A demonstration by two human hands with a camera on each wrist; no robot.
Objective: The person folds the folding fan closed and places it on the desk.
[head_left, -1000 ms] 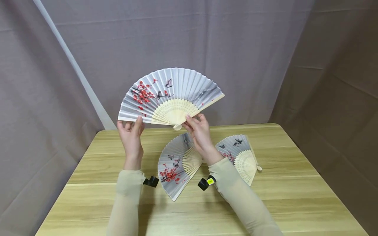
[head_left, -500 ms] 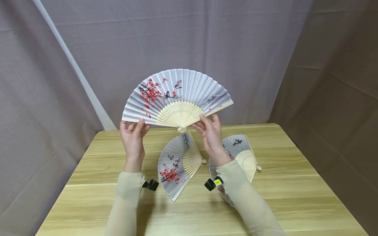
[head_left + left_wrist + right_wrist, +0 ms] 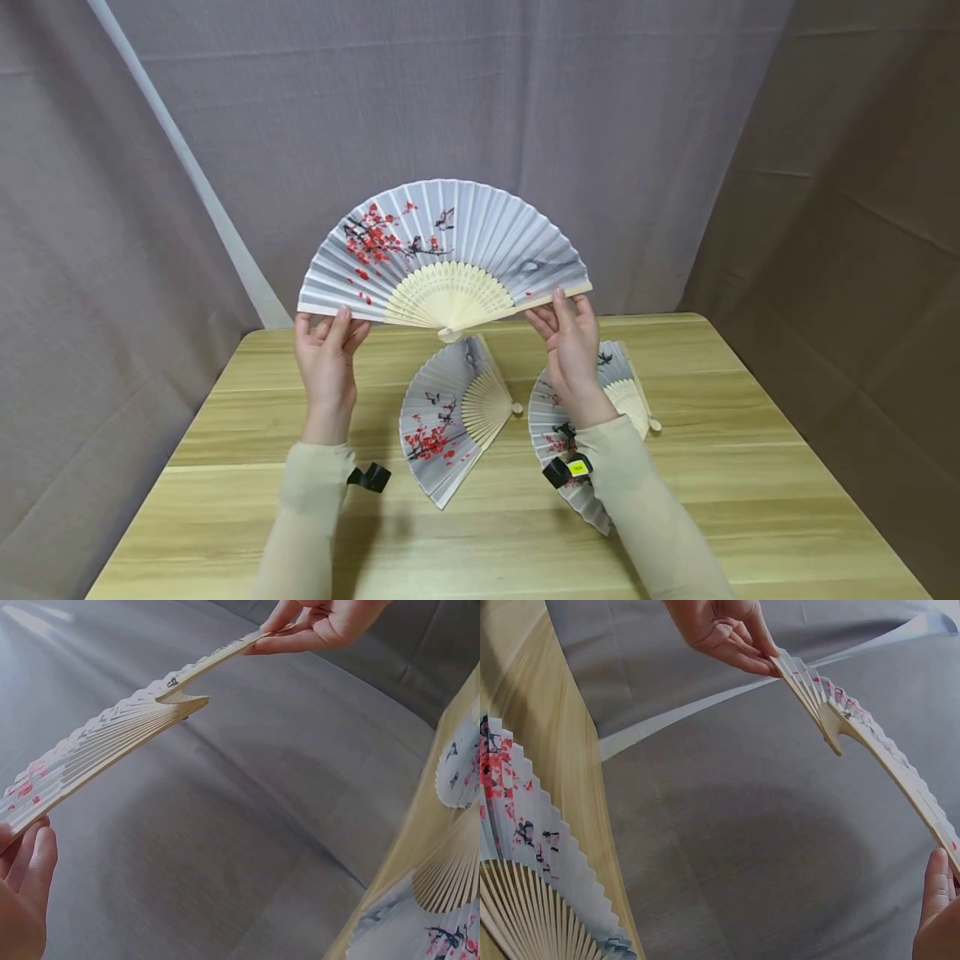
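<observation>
Head view shows us our left hand (image 3: 327,350) and right hand (image 3: 572,337) each pinching an end rib of the spread fan (image 3: 442,254), held level above the desk (image 3: 750,467).

The raised fan (image 3: 450,250) shows a matt, pleated grey leaf, cloth or paper, hard to tell, on pale, smooth slats that look like bamboo or wood. Two more fans (image 3: 450,417) (image 3: 558,417) near the table's far edge look the same. The table (image 3: 750,467) has a light wood-grain top with a soft sheen. Behind it hangs matt woven grey cloth (image 3: 600,100), lightly creased. The sleeves (image 3: 315,500) are beige knit.
</observation>
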